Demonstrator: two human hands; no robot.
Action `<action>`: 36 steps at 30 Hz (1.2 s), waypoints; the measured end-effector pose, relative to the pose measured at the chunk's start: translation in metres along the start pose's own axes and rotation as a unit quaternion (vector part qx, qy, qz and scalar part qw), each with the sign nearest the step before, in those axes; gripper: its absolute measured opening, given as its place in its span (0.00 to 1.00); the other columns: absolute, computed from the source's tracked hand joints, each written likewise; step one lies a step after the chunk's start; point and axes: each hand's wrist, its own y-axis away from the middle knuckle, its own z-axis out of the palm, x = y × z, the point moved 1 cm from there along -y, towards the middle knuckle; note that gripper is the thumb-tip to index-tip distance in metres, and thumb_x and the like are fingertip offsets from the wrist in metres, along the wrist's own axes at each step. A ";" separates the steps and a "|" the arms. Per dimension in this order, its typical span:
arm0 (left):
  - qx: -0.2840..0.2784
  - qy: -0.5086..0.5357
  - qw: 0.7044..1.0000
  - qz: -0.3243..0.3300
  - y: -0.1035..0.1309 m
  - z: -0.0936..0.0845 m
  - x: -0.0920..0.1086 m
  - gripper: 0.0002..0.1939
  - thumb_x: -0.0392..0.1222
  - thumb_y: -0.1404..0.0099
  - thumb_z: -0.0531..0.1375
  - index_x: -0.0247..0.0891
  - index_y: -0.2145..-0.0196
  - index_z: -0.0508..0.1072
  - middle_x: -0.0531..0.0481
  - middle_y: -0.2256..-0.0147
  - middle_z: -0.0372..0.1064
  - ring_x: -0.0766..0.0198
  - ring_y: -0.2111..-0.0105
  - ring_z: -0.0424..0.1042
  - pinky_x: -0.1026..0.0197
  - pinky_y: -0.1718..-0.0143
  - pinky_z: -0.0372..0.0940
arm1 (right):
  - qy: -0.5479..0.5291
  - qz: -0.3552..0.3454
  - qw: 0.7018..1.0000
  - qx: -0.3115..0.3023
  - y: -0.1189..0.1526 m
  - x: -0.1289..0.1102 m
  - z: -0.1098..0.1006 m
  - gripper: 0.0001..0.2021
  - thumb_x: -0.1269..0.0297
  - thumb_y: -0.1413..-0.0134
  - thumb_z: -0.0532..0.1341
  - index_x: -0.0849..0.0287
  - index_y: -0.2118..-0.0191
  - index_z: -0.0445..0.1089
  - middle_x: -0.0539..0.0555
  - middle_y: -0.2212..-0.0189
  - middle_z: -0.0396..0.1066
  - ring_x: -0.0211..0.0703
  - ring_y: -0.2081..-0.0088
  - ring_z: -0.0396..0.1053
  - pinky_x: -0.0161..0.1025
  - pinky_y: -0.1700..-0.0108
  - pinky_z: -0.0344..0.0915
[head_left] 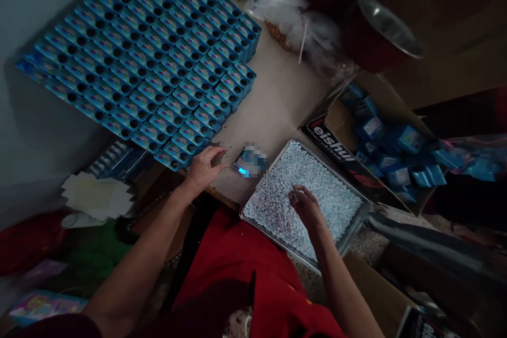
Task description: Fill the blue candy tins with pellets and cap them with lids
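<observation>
My left hand [206, 169] is held just above the table's front edge, thumb and fingers apart with nothing between them. To its right sits a small device with a lit blue display [250, 161], partly blurred, perhaps a scale. A metal tray [366, 207] filled with small white and pale blue beads [317, 179] stands at the table's corner. Over these beads is my right hand [304, 205], its fingertips pinched together. Whatever lies in that pinch is too small to make out. Beyond my left hand stand many blue boxes [158, 71] in tight rows, each with a dark round hole.
An open carton [332, 142] with blue packets [396, 156] stands right of the tray. At the back are a clear plastic bag [285, 5] and red metal pots [368, 37]. Labels [97, 195] lie at the left. A grey-covered bar [420, 237] extends from the tray's right side.
</observation>
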 end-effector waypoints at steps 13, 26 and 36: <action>-0.038 -0.059 0.996 0.056 -0.035 0.013 0.030 0.20 0.42 0.40 0.68 0.41 0.50 0.77 0.46 0.54 0.74 0.55 0.53 0.74 0.53 0.49 0.69 | 0.083 -0.137 0.985 -0.069 -0.036 -0.037 0.111 0.14 0.55 0.51 0.71 0.57 0.60 0.81 0.51 0.68 0.77 0.40 0.69 0.68 0.38 0.63 0.62; -0.287 -0.225 0.904 0.222 -0.071 0.070 0.062 0.19 0.33 0.36 0.61 0.42 0.48 0.74 0.43 0.51 0.75 0.53 0.50 0.71 0.52 0.48 0.66 | -0.141 -0.022 0.990 -0.017 -0.044 -0.037 0.068 0.13 0.55 0.55 0.73 0.56 0.64 0.79 0.48 0.75 0.68 0.34 0.73 0.60 0.33 0.70 0.59; -0.188 -0.338 0.889 0.245 -0.346 0.041 0.129 0.18 0.28 0.42 0.64 0.36 0.54 0.75 0.43 0.58 0.75 0.54 0.55 0.72 0.58 0.53 0.65 | -0.109 -0.005 0.993 0.044 -0.008 -0.008 0.009 0.15 0.45 0.46 0.66 0.52 0.68 0.79 0.54 0.71 0.73 0.44 0.71 0.68 0.40 0.68 0.67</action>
